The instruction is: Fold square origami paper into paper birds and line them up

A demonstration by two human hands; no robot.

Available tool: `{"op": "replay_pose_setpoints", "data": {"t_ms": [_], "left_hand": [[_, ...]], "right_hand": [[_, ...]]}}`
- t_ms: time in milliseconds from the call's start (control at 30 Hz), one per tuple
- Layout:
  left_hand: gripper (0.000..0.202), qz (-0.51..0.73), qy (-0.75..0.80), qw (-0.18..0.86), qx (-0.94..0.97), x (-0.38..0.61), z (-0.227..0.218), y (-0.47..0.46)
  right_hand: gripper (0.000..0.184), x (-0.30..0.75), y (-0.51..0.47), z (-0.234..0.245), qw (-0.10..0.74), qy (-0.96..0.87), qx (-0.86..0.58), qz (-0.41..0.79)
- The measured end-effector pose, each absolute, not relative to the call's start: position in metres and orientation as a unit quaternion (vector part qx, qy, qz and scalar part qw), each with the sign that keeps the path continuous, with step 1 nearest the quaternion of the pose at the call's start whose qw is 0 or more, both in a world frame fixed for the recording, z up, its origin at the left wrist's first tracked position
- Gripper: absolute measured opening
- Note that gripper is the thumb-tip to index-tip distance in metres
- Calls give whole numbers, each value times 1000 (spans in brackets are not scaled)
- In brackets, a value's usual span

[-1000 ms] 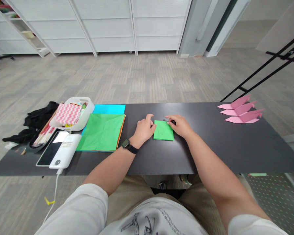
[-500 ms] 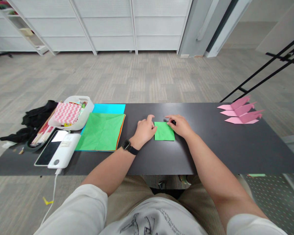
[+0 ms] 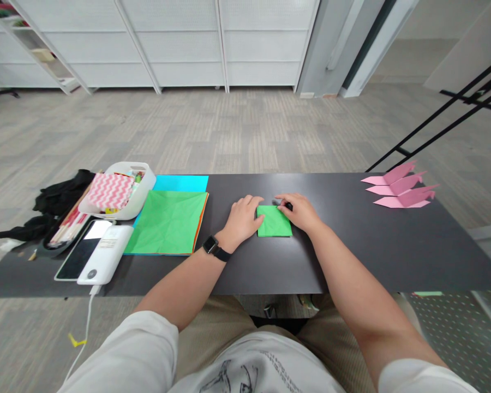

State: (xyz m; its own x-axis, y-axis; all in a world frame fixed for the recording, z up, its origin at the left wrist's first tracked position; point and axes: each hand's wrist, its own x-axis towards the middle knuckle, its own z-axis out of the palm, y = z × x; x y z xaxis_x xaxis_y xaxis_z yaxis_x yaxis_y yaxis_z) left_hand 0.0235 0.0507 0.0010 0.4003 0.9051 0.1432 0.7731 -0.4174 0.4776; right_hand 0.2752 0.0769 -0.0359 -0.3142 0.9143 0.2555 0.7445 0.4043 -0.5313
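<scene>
A small folded square of green paper lies flat on the dark table between my hands. My left hand is open beside its left edge, fingers extended forward and the thumb touching that edge. At the paper's upper right corner is my right hand, its index finger stretched leftward past the far edge and its thumb at the corner. A dark spot shows between that thumb and index finger; whether it is shadow or a small object, I cannot tell. A black watch is on my left wrist.
Large green sheets lie on orange and blue paper at left. Beyond them are a white basket, phone, white power bank with cable and black cloth. Several pink folded paper birds stand far right.
My left hand's fingers have straightened forward, and its thumb has come down at the paper's left edge. My right hand stays at the corner. The view has shifted slightly.
</scene>
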Motion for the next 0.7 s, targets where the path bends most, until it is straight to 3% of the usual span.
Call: {"op": "replay_pose_setpoints", "data": {"t_ms": [367, 567, 700], "left_hand": [[44, 160, 430, 141, 877, 23, -6, 44], [43, 152, 434, 133, 878, 24, -2, 40], [42, 156, 435, 133, 877, 25, -3, 39]], "right_hand": [[34, 277, 71, -36, 256, -796, -533, 127], [21, 287, 60, -35, 280, -783, -547, 95], [18, 296, 44, -34, 252, -792, -552, 69]]}}
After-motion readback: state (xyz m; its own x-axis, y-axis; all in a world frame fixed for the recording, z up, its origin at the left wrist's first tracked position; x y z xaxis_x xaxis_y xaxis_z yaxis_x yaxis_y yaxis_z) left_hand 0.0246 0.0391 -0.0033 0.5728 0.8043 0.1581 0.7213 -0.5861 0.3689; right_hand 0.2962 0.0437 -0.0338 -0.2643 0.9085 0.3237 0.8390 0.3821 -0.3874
